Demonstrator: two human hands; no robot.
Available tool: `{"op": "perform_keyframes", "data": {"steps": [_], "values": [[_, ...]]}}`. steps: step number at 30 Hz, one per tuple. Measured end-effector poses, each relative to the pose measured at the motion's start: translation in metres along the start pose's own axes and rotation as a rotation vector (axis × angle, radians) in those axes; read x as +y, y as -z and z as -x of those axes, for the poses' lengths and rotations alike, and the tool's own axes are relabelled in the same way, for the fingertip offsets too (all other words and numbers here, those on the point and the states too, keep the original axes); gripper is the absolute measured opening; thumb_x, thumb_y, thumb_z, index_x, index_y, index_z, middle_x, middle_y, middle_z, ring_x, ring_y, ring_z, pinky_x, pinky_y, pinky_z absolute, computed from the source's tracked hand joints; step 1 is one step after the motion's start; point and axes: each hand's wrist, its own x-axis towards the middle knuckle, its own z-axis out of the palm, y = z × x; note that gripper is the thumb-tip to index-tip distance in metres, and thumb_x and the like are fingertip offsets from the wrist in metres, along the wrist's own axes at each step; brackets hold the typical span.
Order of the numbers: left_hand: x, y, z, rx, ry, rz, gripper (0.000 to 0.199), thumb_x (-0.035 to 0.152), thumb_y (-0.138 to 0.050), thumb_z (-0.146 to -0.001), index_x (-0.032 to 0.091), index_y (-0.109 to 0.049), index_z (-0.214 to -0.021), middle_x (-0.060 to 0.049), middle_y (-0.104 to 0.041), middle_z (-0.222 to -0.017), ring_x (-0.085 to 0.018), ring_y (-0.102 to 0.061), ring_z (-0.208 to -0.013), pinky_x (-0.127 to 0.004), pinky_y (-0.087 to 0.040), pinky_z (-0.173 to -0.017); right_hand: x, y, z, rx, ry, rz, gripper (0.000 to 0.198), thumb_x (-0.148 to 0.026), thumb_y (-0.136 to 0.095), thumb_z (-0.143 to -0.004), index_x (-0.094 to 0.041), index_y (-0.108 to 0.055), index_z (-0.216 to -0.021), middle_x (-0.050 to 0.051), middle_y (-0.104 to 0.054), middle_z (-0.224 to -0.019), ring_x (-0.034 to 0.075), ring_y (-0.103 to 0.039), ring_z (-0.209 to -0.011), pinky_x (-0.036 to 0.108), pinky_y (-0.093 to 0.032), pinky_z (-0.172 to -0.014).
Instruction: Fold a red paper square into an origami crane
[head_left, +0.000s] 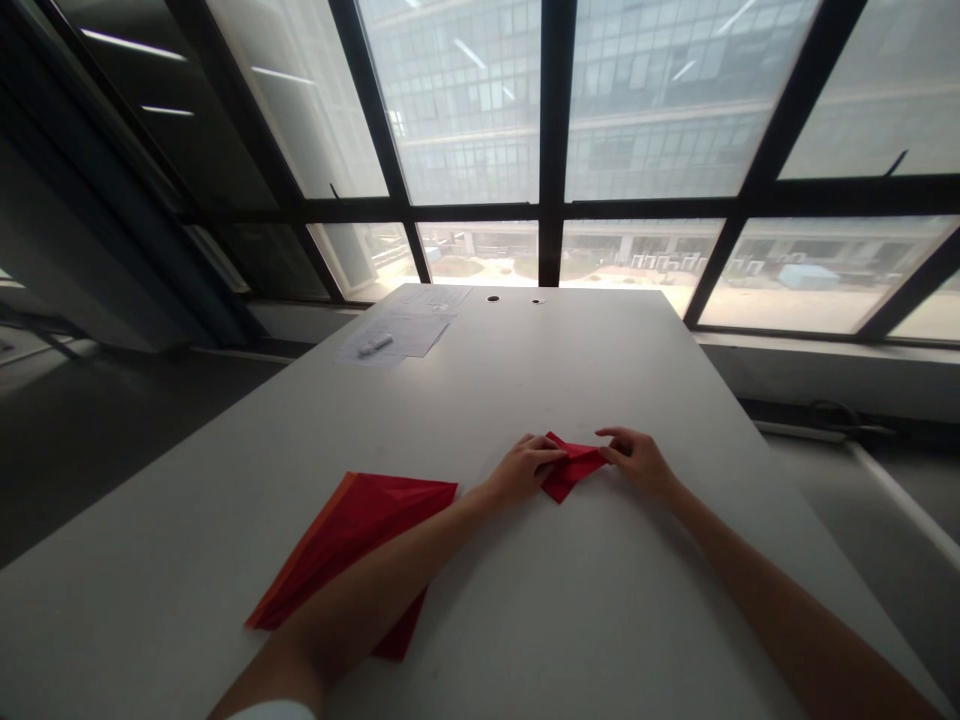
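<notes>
A small folded piece of red paper lies on the white table between my two hands. My left hand presses on its left side, fingers laid over the paper. At the paper's right corner, my right hand pinches the tip between thumb and a finger, with the index finger lifted off. A larger stack of red paper with an orange edge rests to the left, partly covered by my left forearm.
The long white table reaches toward a wall of windows. Printed sheets lie at its far left, with a small whitish object on them. Two cable holes sit near the far edge.
</notes>
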Motion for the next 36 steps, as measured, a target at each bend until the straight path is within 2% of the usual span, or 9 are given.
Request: {"op": "perform_keyframes", "data": {"steps": [8, 11, 14, 17, 19, 23, 27, 32, 36], "values": [[0.001, -0.001, 0.002, -0.055, -0.083, -0.199, 0.039, 0.016, -0.047, -0.095, 0.028, -0.062, -0.129, -0.005, -0.062, -0.128, -0.022, -0.056, -0.111, -0.039, -0.046, -0.1, 0.004, -0.004, 0.0, 0.01, 0.002, 0.137, 0.038, -0.039, -0.057, -0.084, -0.014, -0.068, -0.109, 0.001, -0.064, -0.066, 0.016, -0.056, -0.059, 0.028, -0.044, -0.059], [0.003, 0.0, 0.004, -0.094, -0.129, -0.282, 0.037, 0.017, -0.051, -0.094, 0.028, -0.063, -0.127, -0.006, -0.062, -0.131, -0.024, -0.055, -0.118, -0.041, -0.043, -0.104, -0.001, -0.005, 0.004, 0.091, 0.083, 0.402, 0.032, -0.033, -0.054, -0.087, -0.018, -0.07, -0.11, 0.008, -0.07, -0.087, 0.023, -0.063, -0.08, 0.035, -0.05, -0.076], [0.006, 0.001, 0.004, -0.122, -0.17, -0.296, 0.035, 0.02, -0.049, -0.095, 0.026, -0.062, -0.127, -0.006, -0.058, -0.137, -0.023, -0.049, -0.13, -0.042, -0.036, -0.112, -0.012, -0.01, 0.012, 0.144, 0.231, 0.634, 0.034, -0.025, -0.045, -0.093, -0.019, -0.069, -0.117, 0.014, -0.066, -0.118, 0.028, -0.057, -0.113, 0.043, -0.044, -0.099], [0.009, 0.003, 0.005, -0.166, -0.201, -0.289, 0.041, 0.025, -0.043, -0.099, 0.022, -0.05, -0.139, -0.009, -0.05, -0.146, -0.021, -0.043, -0.138, -0.04, -0.03, -0.117, -0.023, -0.024, 0.023, -0.012, 0.362, 0.706, 0.044, -0.026, -0.035, -0.098, -0.019, -0.056, -0.137, 0.012, -0.05, -0.146, 0.026, -0.042, -0.136, 0.045, -0.031, -0.113], [0.009, 0.003, 0.006, -0.205, -0.201, -0.298, 0.05, 0.033, -0.043, -0.1, 0.019, -0.039, -0.147, -0.011, -0.043, -0.151, -0.021, -0.037, -0.142, -0.04, -0.027, -0.119, -0.025, -0.035, 0.031, -0.18, 0.405, 0.731, 0.055, -0.036, -0.035, -0.1, -0.018, -0.034, -0.152, 0.011, -0.034, -0.157, 0.026, -0.029, -0.145, 0.048, -0.022, -0.119], [0.006, 0.004, 0.011, -0.285, -0.188, -0.338, 0.067, 0.049, -0.044, -0.098, 0.018, -0.023, -0.154, -0.013, -0.03, -0.158, -0.024, -0.024, -0.148, -0.042, -0.019, -0.121, -0.015, -0.043, 0.039, -0.317, 0.349, 0.776, 0.074, -0.058, -0.03, -0.099, -0.016, -0.012, -0.157, 0.012, -0.022, -0.161, 0.026, -0.018, -0.149, 0.051, -0.012, -0.121], [0.004, 0.005, 0.013, -0.305, -0.189, -0.354, 0.072, 0.055, -0.041, -0.097, 0.018, -0.02, -0.155, -0.014, -0.025, -0.159, -0.025, -0.019, -0.149, -0.043, -0.016, -0.121, -0.004, -0.032, 0.036, -0.272, 0.235, 0.835, 0.077, -0.064, -0.029, -0.096, -0.016, -0.019, -0.156, 0.016, -0.023, -0.159, 0.029, -0.019, -0.149, 0.056, -0.007, -0.12], [0.007, 0.011, 0.013, -0.348, -0.22, -0.364, 0.059, 0.056, -0.041, -0.097, 0.035, -0.029, -0.152, -0.005, -0.016, -0.162, -0.028, -0.016, -0.15, -0.047, -0.015, -0.12, -0.003, -0.023, 0.031, -0.247, 0.162, 0.891, 0.076, -0.064, -0.022, -0.097, -0.014, -0.026, -0.154, 0.016, -0.025, -0.158, 0.028, -0.022, -0.148, 0.055, -0.009, -0.12], [0.009, 0.012, 0.011, -0.387, -0.2, -0.373, 0.058, 0.059, -0.038, -0.097, 0.039, -0.03, -0.151, -0.003, -0.01, -0.163, -0.028, -0.013, -0.15, -0.047, -0.014, -0.12, -0.004, -0.023, 0.029, -0.229, 0.077, 0.95, 0.077, -0.063, -0.015, -0.098, -0.011, -0.027, -0.153, 0.015, -0.023, -0.159, 0.027, -0.02, -0.148, 0.054, -0.008, -0.12]]}}
